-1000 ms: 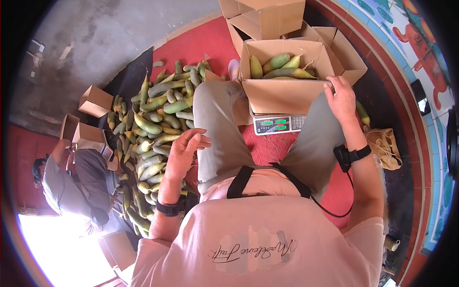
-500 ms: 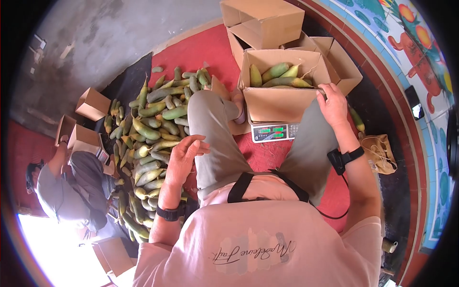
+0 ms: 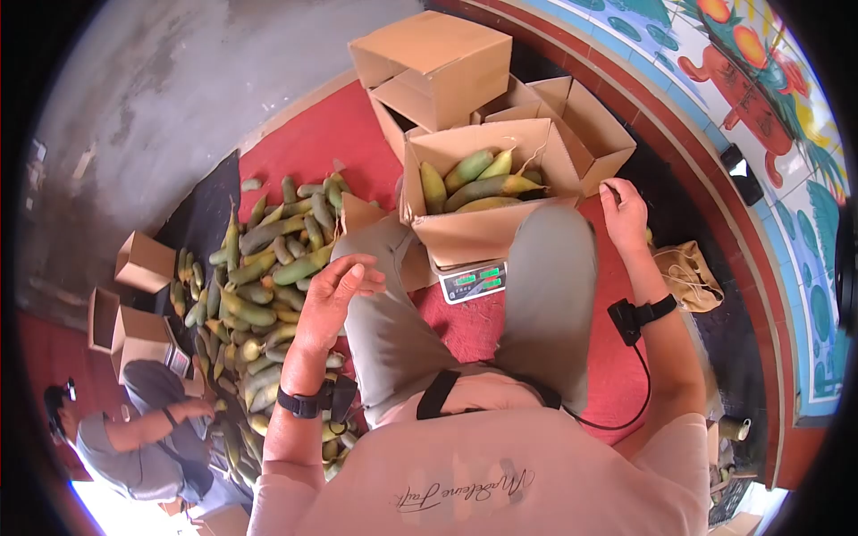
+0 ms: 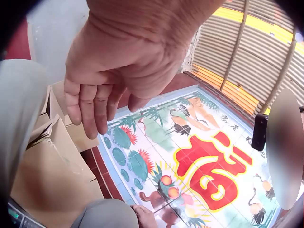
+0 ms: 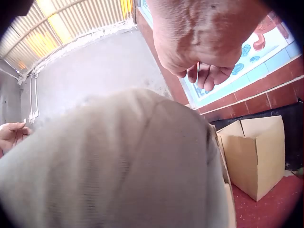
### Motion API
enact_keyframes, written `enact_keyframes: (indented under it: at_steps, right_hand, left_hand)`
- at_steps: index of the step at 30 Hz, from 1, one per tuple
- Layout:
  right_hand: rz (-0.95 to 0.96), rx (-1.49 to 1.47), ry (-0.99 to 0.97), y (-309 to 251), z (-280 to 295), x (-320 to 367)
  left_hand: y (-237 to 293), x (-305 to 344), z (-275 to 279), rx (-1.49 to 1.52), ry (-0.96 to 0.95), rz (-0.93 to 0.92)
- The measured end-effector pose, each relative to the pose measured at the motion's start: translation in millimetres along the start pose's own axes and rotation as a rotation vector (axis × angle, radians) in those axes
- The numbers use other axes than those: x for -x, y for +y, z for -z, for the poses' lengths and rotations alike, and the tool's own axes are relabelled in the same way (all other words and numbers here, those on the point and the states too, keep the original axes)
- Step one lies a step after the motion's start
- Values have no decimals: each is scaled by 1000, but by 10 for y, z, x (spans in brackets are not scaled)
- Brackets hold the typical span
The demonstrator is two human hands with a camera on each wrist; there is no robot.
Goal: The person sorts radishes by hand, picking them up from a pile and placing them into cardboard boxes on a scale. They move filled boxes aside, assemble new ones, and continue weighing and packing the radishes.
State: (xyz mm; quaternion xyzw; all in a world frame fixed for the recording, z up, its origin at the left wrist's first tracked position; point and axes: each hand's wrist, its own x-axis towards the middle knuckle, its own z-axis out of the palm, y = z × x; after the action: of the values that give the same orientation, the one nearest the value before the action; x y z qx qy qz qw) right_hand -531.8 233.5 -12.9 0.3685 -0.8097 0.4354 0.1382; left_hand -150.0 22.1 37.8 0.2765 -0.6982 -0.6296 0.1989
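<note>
My left hand [image 3: 340, 290] hovers over my left thigh, its fingers loosely bent and nothing in them. To the right of my right knee, my right hand [image 3: 624, 214] hangs in the air with loosely curled fingers, also holding nothing. Between and beyond my knees, an open cardboard box [image 3: 483, 239] contains several green radishes [image 3: 490, 188]. A digital scale [image 3: 474, 282] with lit green figures shows under the box's near side. Left of my leg, a large heap of green radishes [image 3: 246, 308] covers the floor.
Stacked open cartons [image 3: 447, 67] stand behind the box, with another carton [image 3: 581, 121] at its right. A cloth bag [image 3: 690, 275] lies right of my right arm. At far left another person [image 3: 134, 447] sits by the heap near smaller boxes [image 3: 143, 261]. A tiled wall [image 3: 804, 223] bounds the right.
The head view has turned, so box and heap sit further left and lower. My right hand has come away from the box's right corner. The other person's arm now reaches toward the heap.
</note>
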Motion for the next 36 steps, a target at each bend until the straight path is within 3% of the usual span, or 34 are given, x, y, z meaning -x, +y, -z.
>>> enact_keyframes:
  at_steps: [7,10,11,14,20,23,27,36]
  right_hand:
    - [-107,191,-86,289,-321,-319]
    - [-245,293,-308,312,-497,-491]
    - [-264,300,-296,339,-581,-523]
    - [-318,369,-425,443,-819,-593]
    - [-409,503,-561,421,-1012,-692]
    - [-423,490,-578,451,-1048,-698]
    - [-464,490,-613,362,-1020,-739]
    - [-418,422,-607,508,-929,-674]
  left_hand:
    - [12,-867,31,90,-67,100]
    - [-67,-1286,93,8,-101,204]
    - [-96,-1415,113,2,-123,203]
    - [-245,-1856,145,-326,-158,292]
    - [-595,-2480,167,-596,-260,453]
    - [-653,-2607,81,-574,-302,575]
    - [-967,-2741,54,-652,-283,607]
    - [-1041,-2700,-16,-621,-215,570]
